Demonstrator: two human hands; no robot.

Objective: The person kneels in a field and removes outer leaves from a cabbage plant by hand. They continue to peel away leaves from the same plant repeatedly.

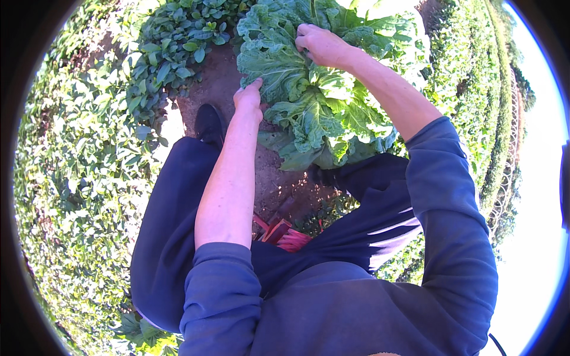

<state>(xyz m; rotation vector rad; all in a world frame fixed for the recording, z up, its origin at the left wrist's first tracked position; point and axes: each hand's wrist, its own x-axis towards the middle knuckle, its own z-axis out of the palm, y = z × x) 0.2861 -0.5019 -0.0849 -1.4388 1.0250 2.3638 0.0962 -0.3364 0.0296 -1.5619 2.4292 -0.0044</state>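
Note:
A large leafy cabbage plant [311,115] with crinkled green leaves stands in front of me, between and beyond my knees. My left hand [250,97] is at its left edge, with the thumb against the rim of an outer leaf; the other fingers are mostly hidden, so its grip cannot be told. Over the upper middle of the plant is my right hand [320,44], its fingers curled down at a leaf. The fingertips are partly hidden, and whether they pinch the leaf cannot be told.
Low leafy plants [84,147] spread along the left, and a bushy green plant [182,49] grows at the upper left. Brown soil [271,178] lies between my feet, with red strips [291,238] near my lap. Green rows [472,89] and a coiled wire fence [510,169] run along the right.

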